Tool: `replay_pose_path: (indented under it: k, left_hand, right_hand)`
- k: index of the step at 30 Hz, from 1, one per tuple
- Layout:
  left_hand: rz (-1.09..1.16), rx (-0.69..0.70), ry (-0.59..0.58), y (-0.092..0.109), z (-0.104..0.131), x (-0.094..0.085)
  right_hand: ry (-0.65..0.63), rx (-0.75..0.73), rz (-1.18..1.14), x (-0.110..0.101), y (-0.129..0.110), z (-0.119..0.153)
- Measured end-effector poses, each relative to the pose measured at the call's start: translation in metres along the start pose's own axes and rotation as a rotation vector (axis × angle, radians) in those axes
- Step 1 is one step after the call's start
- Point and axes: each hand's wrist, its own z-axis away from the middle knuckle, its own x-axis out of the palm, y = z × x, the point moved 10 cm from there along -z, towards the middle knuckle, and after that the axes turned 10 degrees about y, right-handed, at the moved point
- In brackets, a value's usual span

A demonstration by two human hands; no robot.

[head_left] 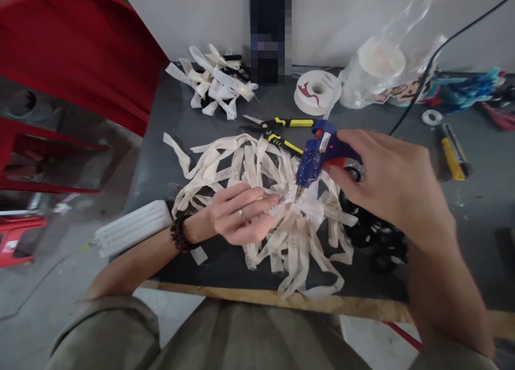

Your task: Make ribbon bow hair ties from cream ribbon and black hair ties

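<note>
My right hand [382, 182] is wrapped round a blue glue gun [311, 158], its metal nozzle pointing down at white ribbon material near the middle. Just left of the nozzle, my left hand [243, 213] is closed in a pinch on a piece of white ribbon [276, 197], mostly covered by the fingers. Below and around both hands spreads a loose pile of cream ribbon strips [295, 246], some with printed letters. Black round bands [376, 238] lie under and beside my right wrist.
Behind the pile are yellow-black pliers [295, 122], a ribbon spool [317, 93] and finished-looking bows [219, 86]. A yellow cutter [454, 153] lies right. A black cord [430, 64] hangs at right. A white power strip [134, 228] sits at the left table edge, near a red chair [76, 43].
</note>
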Motion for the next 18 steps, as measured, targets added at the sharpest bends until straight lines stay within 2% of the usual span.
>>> replay_pose_path:
  k: [1,2,3,4,5,6,8,10,13,18]
  left_hand:
    - [-0.028,0.132,0.135,0.015,-0.001,-0.010]
    - [-0.062,0.115,0.247,0.016,-0.002,-0.017]
    - [-0.028,-0.028,0.271,0.004,-0.003,-0.016]
    - [0.040,-0.255,0.263,-0.017,-0.002,-0.012]
    - [0.140,-0.474,0.117,-0.035,0.004,0.008]
    - [0.268,-0.637,-0.010,-0.046,0.012,0.026]
    - [0.529,-0.884,-0.071,-0.059,0.027,0.044]
    - [0.754,-1.085,-0.080,-0.067,0.040,0.055]
    - [0.955,-1.314,-0.105,-0.070,0.057,0.066]
    - [1.083,-1.409,-0.115,-0.066,0.061,0.074]
  right_hand:
    - [0.017,0.015,-0.018,-0.002,0.000,-0.001]
    - [0.045,0.036,-0.033,-0.005,0.001,-0.002]
    - [0.076,0.066,-0.044,-0.009,0.002,-0.003]
    - [0.106,0.103,-0.050,-0.013,0.005,-0.004]
    - [0.132,0.145,-0.053,-0.017,0.008,-0.004]
    - [0.153,0.185,-0.054,-0.020,0.011,-0.004]
    - [0.162,0.231,-0.056,-0.023,0.014,-0.004]
    - [0.155,0.230,-0.062,-0.022,0.013,-0.003]
    - [0.130,0.182,-0.064,-0.016,0.007,-0.003]
    - [0.094,0.169,-0.050,-0.008,0.007,-0.003]
